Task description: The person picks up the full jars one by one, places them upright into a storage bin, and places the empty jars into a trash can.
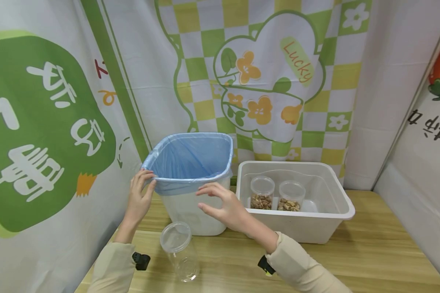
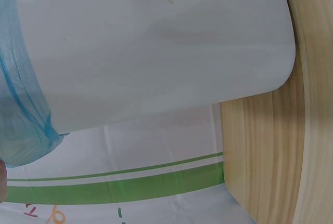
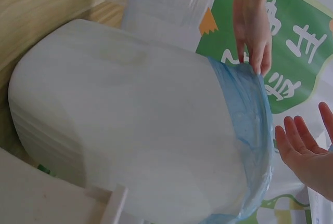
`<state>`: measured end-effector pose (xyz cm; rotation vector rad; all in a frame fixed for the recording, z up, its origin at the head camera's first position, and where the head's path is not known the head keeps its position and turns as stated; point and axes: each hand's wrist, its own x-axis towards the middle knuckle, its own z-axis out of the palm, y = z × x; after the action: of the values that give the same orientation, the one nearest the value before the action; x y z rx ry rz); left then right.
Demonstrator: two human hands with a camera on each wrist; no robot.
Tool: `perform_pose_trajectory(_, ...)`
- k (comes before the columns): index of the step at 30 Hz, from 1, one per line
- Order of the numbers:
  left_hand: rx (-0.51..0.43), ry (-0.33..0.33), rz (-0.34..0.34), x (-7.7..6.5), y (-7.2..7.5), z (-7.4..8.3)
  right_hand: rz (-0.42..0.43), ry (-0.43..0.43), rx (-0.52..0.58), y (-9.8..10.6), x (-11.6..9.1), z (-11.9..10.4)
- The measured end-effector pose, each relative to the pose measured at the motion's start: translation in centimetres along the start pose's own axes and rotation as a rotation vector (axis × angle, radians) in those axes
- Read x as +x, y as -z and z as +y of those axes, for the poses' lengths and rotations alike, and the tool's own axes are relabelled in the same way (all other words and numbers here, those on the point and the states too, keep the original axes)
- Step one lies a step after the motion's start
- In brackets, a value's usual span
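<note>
A white trash bin (image 1: 196, 213) stands on the table, lined with a blue plastic bag (image 1: 190, 156) folded over its rim. At the bin's left front corner, my left hand (image 1: 139, 197) pinches the bag's edge against the rim; the right wrist view shows those fingers on the bag (image 3: 244, 109). My right hand (image 1: 227, 205) is in front of the bin's right side, fingers relaxed and apart, holding nothing. In the right wrist view that hand (image 3: 309, 154) is beside the bag-covered rim. Only a sliver of the left hand (image 2: 2, 182) enters the left wrist view.
A clear lidded jar (image 1: 181, 252) stands on the table (image 1: 374, 244) between my forearms. To the bin's right is a white tub (image 1: 289, 224) holding two clear jars of nuts, a left one (image 1: 262, 195) and a right one (image 1: 291, 197). Printed curtains (image 1: 146, 53) enclose the table.
</note>
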<state>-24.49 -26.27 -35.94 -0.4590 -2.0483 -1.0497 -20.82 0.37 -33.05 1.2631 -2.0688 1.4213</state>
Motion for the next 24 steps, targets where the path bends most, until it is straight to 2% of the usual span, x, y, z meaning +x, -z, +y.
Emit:
perform_pose_trajectory(5, 0.001, -0.006, 0.005, 0.0, 0.1, -0.1, -0.036, 0.006, 0.016, -0.9, -0.6, 0.4)
perform_pose_trajectory(16, 0.002, -0.016, 0.012, 0.0, -0.1, -0.3, -0.051, 0.029, 0.009, -2.9, -1.9, 1.5)
perform_pose_trajectory(24, -0.002, -0.011, 0.007, 0.0, -0.1, -0.2, -0.098, -0.033, -0.006, -4.9, -3.0, 2.1)
